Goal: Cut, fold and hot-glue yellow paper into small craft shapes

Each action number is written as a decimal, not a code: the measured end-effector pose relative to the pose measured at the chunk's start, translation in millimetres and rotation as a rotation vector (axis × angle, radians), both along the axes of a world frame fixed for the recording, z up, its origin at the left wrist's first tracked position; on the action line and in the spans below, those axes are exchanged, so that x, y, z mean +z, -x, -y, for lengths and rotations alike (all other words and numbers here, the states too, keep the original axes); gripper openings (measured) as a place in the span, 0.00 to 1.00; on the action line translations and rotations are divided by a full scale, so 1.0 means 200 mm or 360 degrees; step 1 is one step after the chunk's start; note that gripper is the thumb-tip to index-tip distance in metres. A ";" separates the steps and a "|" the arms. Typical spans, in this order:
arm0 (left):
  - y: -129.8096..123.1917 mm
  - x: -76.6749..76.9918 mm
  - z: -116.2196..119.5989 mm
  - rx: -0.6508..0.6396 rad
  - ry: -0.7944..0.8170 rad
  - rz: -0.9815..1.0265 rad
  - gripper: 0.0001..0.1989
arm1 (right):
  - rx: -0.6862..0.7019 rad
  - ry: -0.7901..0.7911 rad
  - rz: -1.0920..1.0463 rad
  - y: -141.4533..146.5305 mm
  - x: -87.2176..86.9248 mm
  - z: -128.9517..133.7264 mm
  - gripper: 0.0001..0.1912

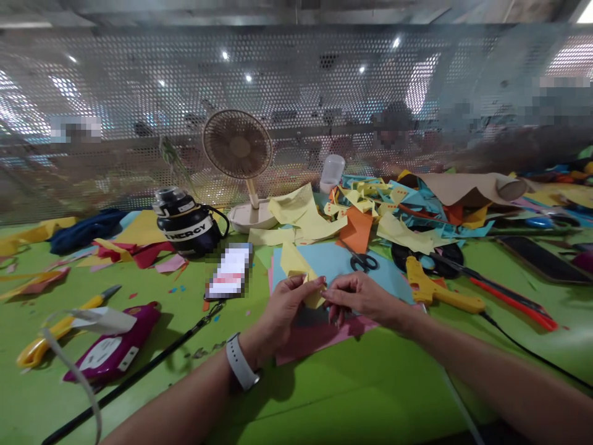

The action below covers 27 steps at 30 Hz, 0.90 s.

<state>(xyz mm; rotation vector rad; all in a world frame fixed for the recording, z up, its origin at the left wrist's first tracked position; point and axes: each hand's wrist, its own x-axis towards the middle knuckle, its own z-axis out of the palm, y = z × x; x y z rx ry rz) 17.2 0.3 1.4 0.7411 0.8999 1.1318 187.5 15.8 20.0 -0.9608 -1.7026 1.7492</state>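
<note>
Between my two hands is a piece of yellow paper (295,259), partly folded or curled, raised over a stack of blue and pink sheets. My left hand (291,303), with a white-strapped watch at the wrist, is closed on it, thumb on top. The fingers of my right hand (354,296) pinch at the paper's lower right edge; the fingertips partly hide that spot. The blue sheet (389,278) lies under both hands, and the pink sheet (301,346) shows below it. Just beyond my right hand, black-handled scissors (364,262) rest on the blue sheet.
A yellow glue gun (440,293) and a red-and-black cutter (514,303) lie to the right. Paper scraps (306,216) pile up behind, beside a fan (238,145). On the left are a black flask (188,225), a phone (231,269), a purple pouch (115,343) and a yellow cutter (60,330).
</note>
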 end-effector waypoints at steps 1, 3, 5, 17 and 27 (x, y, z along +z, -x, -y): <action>0.01 0.00 0.00 -0.0049 -0.0018 -0.0022 0.10 | 0.0001 0.0010 0.0008 -0.01 0.00 0.00 0.20; 0.02 0.00 -0.01 -0.0188 -0.0057 -0.0091 0.10 | -0.0113 -0.0043 -0.0004 -0.02 0.01 -0.01 0.21; 0.02 -0.01 -0.01 -0.0345 -0.0081 -0.0190 0.09 | -0.0282 -0.0110 -0.0044 -0.02 0.01 -0.02 0.19; 0.11 0.06 -0.01 -0.0887 -0.0771 -0.1183 0.08 | -0.0657 -0.0074 -0.0258 -0.03 0.05 -0.05 0.20; 0.30 0.16 -0.19 -0.0307 -0.0490 -0.0661 0.08 | -0.0555 -0.0037 -0.0140 -0.10 0.09 -0.10 0.15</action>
